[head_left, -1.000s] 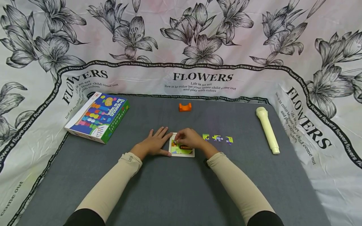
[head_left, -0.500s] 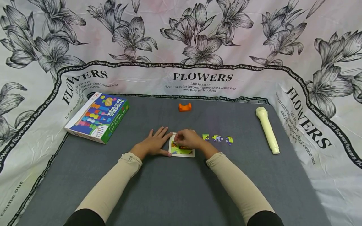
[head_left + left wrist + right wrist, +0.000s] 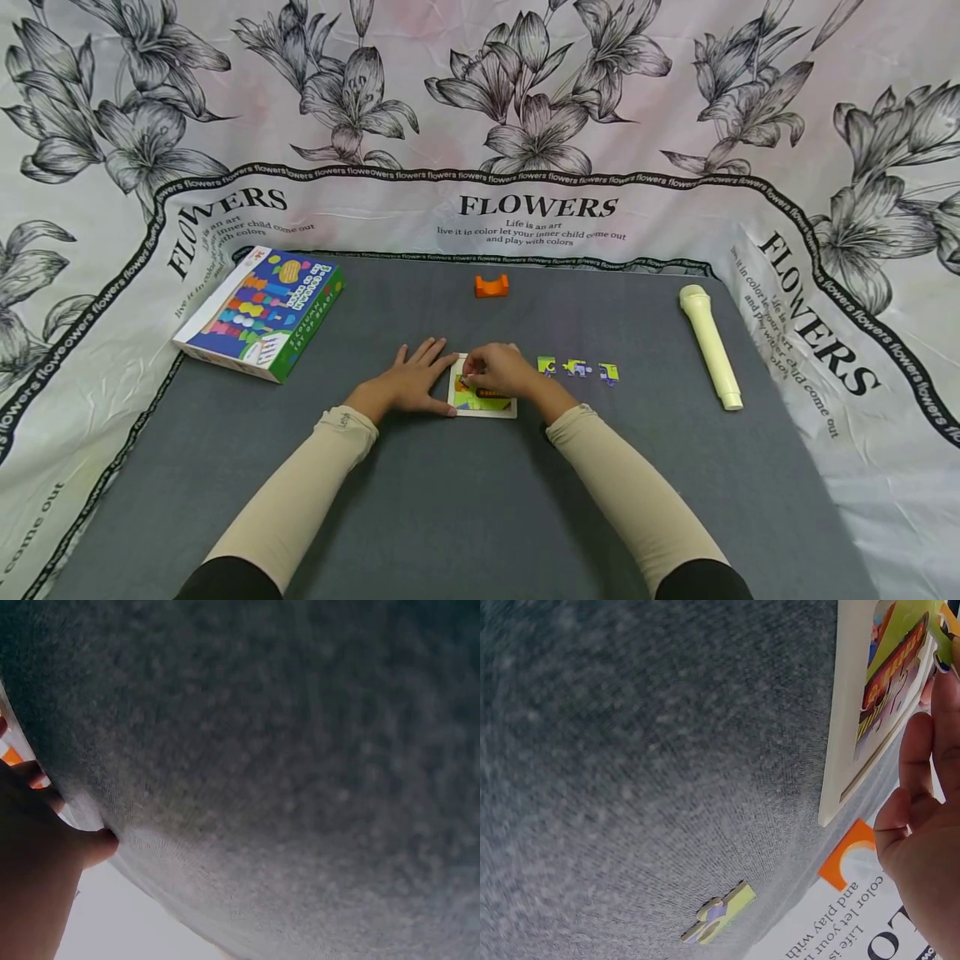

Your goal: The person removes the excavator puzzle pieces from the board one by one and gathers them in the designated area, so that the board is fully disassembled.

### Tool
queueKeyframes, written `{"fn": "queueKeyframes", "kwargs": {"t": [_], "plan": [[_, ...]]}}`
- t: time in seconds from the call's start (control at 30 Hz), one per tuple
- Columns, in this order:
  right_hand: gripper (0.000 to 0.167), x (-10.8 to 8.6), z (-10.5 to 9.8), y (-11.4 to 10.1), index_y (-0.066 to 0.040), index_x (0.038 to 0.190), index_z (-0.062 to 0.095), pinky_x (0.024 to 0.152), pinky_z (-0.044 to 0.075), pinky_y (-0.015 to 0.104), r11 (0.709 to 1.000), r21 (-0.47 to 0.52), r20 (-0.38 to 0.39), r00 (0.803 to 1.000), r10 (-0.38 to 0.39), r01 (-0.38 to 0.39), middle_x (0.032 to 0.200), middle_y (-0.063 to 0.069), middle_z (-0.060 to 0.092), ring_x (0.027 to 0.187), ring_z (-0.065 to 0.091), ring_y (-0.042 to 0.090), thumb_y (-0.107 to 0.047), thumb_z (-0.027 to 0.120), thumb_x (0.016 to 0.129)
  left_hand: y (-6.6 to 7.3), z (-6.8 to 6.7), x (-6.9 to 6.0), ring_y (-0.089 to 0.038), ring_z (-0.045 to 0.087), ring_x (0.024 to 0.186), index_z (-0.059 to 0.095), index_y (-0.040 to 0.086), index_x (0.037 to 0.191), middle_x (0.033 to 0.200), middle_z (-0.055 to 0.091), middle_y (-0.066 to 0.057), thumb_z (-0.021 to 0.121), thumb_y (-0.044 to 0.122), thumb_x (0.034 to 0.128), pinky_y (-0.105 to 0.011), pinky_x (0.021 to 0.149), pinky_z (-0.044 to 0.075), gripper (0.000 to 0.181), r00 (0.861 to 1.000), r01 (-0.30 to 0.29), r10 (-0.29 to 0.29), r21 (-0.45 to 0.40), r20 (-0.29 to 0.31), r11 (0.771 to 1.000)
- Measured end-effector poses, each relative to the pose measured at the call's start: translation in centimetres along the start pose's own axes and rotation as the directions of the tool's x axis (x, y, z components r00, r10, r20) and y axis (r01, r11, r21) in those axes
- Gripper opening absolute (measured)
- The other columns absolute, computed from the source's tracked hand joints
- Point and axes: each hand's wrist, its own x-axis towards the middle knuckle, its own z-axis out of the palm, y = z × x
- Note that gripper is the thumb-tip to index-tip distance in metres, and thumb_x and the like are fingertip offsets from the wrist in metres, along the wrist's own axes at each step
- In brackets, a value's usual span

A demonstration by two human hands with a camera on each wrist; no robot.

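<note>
In the head view a small puzzle board with a white rim and a green picture lies on the grey table. My left hand rests on the cloth at its left, fingers spread, with thumb and fingertips at the board's left edge. Over the board, my right hand pinches a puzzle piece, green with orange, seen partly in the right wrist view. Some of the picture is hidden beneath that hand. Three loose puzzle pieces, one at the left, one in the middle and one at the right, lie right of the board.
A blue and green game box lies at the left. At the back sits an orange curved block. A pale yellow stick with a wider head lies at the right. White flower-printed cloth borders the table's back and sides.
The right hand's fingers have shifted slightly over the board with the puzzle piece, and the hand sits a little lower. The left hand and the loose pieces stay in place.
</note>
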Motion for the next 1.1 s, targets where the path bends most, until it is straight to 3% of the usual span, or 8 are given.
{"fn": "queueKeyframes", "kwargs": {"t": [0.37, 0.7, 0.93, 1.1], "plan": [[0.006, -0.7, -0.3, 0.2, -0.019, 0.088, 0.069, 0.079, 0.037, 0.037, 1.000, 0.001, -0.001, 1.000, 0.001, -0.001, 0.079, -0.009, 0.067, 0.074, 0.058, 0.005, -0.024, 0.071, 0.090, 1.1, 1.0, 0.9, -0.033, 0.001, 0.150, 0.026, 0.019, 0.154, 0.163, 0.007, -0.013, 0.057, 0.066, 0.0866, -0.068, 0.111, 0.004, 0.088, 0.998, 0.023, -0.023, -0.004, -0.065, 1.000], [0.007, -1.2, -0.7, 0.9, -0.017, 0.092, 0.070, 0.088, 0.044, 0.041, 0.996, 0.083, -0.043, 0.999, -0.010, 0.014, 0.086, -0.006, 0.070, 0.079, 0.062, 0.006, -0.023, 0.068, 0.092, 2.0, 0.7, 1.5, -0.031, 0.001, 0.151, 0.027, 0.021, 0.154, 0.164, 0.007, -0.011, 0.059, 0.064, 0.0859, -0.067, 0.112, 0.003, 0.086, 0.998, 0.028, -0.029, -0.025, -0.052, 0.999], [0.010, -2.3, -2.3, 1.4, -0.011, 0.098, 0.068, 0.073, 0.050, 0.029, 0.955, 0.295, -0.059, 0.997, 0.048, -0.029, 0.091, 0.001, 0.068, 0.082, 0.062, 0.012, -0.020, 0.066, 0.094, 1.8, 0.9, 1.1, -0.032, 0.002, 0.150, 0.027, 0.020, 0.154, 0.163, 0.008, -0.012, 0.058, 0.065, 0.0859, -0.067, 0.112, 0.004, 0.088, 0.998, 0.034, -0.035, -0.011, -0.054, 0.999], [0.008, -4.0, -4.2, 3.2, -0.011, 0.093, 0.067, 0.064, 0.048, 0.028, 0.964, 0.259, -0.131, 0.986, 0.102, -0.065, 0.085, 0.001, 0.068, 0.073, 0.059, 0.012, -0.019, 0.068, 0.092, 1.1, 0.6, 0.2, -0.033, 0.003, 0.150, 0.026, 0.017, 0.155, 0.163, 0.009, -0.013, 0.059, 0.066, 0.0852, -0.067, 0.112, 0.003, 0.091, 0.996, 0.051, -0.051, -0.003, -0.078, 0.999]]}}
